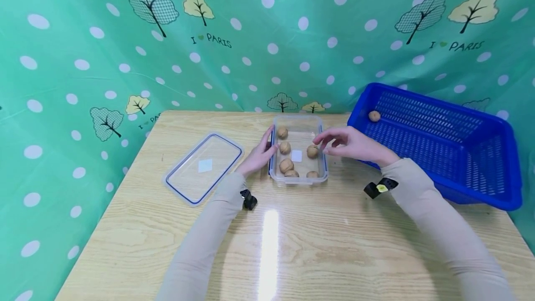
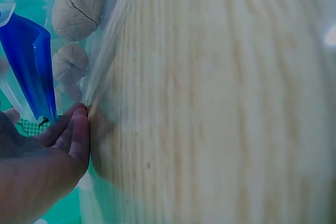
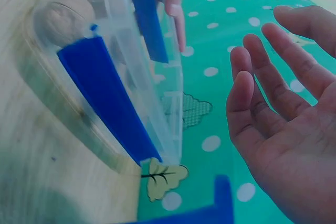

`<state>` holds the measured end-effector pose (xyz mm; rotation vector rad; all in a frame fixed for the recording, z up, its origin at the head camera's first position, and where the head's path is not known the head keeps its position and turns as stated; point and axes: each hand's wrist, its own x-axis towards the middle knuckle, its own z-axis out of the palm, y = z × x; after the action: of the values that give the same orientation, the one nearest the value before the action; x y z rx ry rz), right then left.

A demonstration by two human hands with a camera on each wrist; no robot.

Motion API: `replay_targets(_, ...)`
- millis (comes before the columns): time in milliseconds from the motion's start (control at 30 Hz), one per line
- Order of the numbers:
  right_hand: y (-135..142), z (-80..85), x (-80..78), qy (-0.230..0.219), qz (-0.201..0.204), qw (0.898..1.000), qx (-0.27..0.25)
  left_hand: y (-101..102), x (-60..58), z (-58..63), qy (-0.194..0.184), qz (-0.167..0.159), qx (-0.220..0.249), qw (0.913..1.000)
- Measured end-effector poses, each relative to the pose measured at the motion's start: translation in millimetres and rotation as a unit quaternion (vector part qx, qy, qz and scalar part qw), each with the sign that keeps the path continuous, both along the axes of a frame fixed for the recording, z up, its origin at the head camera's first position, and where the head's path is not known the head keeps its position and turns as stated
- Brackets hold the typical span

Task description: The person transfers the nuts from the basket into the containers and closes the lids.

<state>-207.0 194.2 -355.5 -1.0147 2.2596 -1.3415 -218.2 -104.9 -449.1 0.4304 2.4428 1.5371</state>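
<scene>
A clear plastic food container (image 1: 298, 181) with blue side clips stands on the table, several walnuts (image 1: 286, 166) inside it. At its left side my left hand (image 1: 257, 156) holds the wall, fingers along the outside and thumb at the rim. In the left wrist view, the fingertips (image 2: 80, 124) touch the clear wall beside the hanging blue clip (image 2: 31, 61). My right hand (image 1: 344, 143) hovers over the right rim, near a walnut (image 1: 312, 151). The right wrist view shows that hand (image 3: 294, 124) with loosely bent fingers, holding nothing.
A clear lid (image 1: 205, 166) with a blue seal lies left of the container. On the right stands a large blue plastic basket (image 1: 418, 166), one walnut (image 1: 374, 116) in its far left corner. A green polka-dot cloth (image 1: 267, 36) hangs behind the wooden table (image 1: 317, 245).
</scene>
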Motion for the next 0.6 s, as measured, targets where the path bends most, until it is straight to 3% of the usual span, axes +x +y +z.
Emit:
replay_targets(367,18.9,23.0,0.2,0.007,-0.046,0.999,0.026,-0.4,0.3,-2.8,0.004,0.003,0.010,0.9999)
replay_targets(400,20.2,25.1,0.7,0.008,-0.050,0.998,0.025,0.1,2.8,2.2,0.001,0.001,0.012,0.9999)
replay_targets(600,30.7,32.9,-0.9,0.022,-0.095,0.994,0.048,-0.8,2.5,1.0,-0.007,0.003,0.016,0.9999)
